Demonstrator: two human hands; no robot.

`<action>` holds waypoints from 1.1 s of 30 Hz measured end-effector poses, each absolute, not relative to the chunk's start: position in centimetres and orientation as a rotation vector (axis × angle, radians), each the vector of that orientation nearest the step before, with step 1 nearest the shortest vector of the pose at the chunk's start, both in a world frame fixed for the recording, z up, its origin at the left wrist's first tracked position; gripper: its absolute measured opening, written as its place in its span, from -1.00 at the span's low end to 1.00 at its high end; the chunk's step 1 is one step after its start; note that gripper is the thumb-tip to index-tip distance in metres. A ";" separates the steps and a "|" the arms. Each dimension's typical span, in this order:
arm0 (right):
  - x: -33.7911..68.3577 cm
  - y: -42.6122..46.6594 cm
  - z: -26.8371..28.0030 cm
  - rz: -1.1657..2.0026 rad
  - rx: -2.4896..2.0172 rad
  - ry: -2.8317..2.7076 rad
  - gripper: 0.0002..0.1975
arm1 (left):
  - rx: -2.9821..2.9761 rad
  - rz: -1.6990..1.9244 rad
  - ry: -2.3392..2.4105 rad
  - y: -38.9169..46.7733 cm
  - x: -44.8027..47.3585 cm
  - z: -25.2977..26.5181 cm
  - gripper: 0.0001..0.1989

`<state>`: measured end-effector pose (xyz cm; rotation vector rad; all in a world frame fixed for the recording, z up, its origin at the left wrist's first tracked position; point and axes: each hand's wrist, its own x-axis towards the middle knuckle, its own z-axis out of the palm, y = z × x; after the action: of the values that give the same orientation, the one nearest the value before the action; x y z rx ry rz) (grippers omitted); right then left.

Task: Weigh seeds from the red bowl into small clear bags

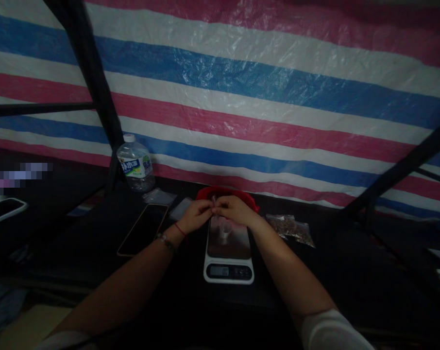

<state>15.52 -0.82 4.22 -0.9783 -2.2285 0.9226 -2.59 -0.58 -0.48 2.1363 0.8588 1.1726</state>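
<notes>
My left hand (195, 215) and my right hand (235, 210) meet over the far end of a white kitchen scale (228, 277), their fingers pinched close together. Between the fingertips shows a bit of thin see-through plastic, which looks like a small plastic bag (214, 200); most of it is hidden. On the scale's shiny plate stands what looks like a small clear cup (225, 230). Just behind the hands is a red plastic basin or bag (249, 199), its contents covered by my hands. The scale's display is too dim to read.
Small bags of brown bits (286, 226) lie right of the scale. To the left are flat clear bags (159, 197), a dark phone (143, 229) and a large clear bottle (135, 165). Black frame posts (92, 73) and a striped plastic sheet (263, 121) stand behind.
</notes>
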 end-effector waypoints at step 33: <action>14.8 -1.2 4.6 0.258 -1.065 -2.291 -0.79 | 2.711 1.437 1.054 -1.4 -3.1 1.1 -0.52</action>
<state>14.79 -1.20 4.61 -1.0646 -2.2907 0.2578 -3.12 -1.41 1.06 2.7106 1.0535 1.4367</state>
